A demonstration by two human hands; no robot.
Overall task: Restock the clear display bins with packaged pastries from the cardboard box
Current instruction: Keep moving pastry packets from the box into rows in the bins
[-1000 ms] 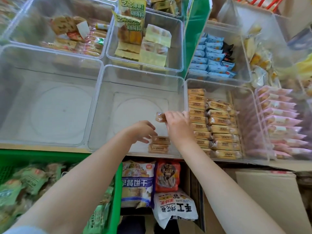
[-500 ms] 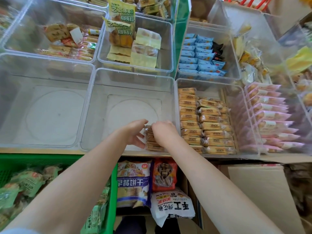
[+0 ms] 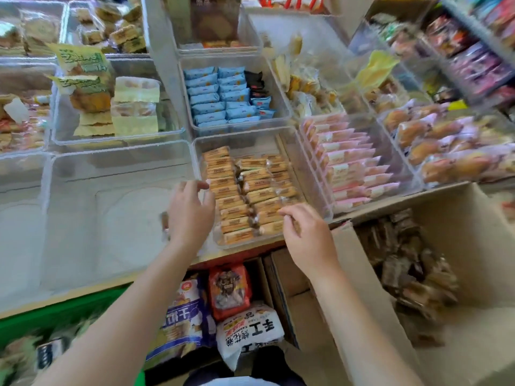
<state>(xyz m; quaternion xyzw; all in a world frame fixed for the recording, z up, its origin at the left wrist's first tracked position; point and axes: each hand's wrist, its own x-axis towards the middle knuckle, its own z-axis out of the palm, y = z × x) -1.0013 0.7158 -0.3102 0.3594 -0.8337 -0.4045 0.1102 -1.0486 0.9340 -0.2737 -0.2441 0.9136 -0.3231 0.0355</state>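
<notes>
My left hand (image 3: 192, 211) hovers with loosely curled fingers over the near right corner of a nearly bare clear bin (image 3: 117, 156). A small stack of wrapped pastries (image 3: 165, 222) peeks out just left of that hand, mostly hidden by it. My right hand (image 3: 308, 235) is over the front edge of the neighbouring bin (image 3: 316, 188), which holds rows of tan packaged pastries (image 3: 245, 190). It holds nothing. The open cardboard box (image 3: 471, 218) at lower right contains several dark brown wrapped pastries (image 3: 409, 263).
Bins of blue packets (image 3: 220, 96), pink packets (image 3: 348, 162) and bread rolls (image 3: 446, 151) fill the shelf behind and to the right. Snack bags (image 3: 228, 288) stand below the shelf edge. A green crate (image 3: 55, 316) is at lower left.
Both hands set a pastry on the small stack, then let go. The right hand has drawn back to the right, towards the cardboard box, and the view has swung right.
</notes>
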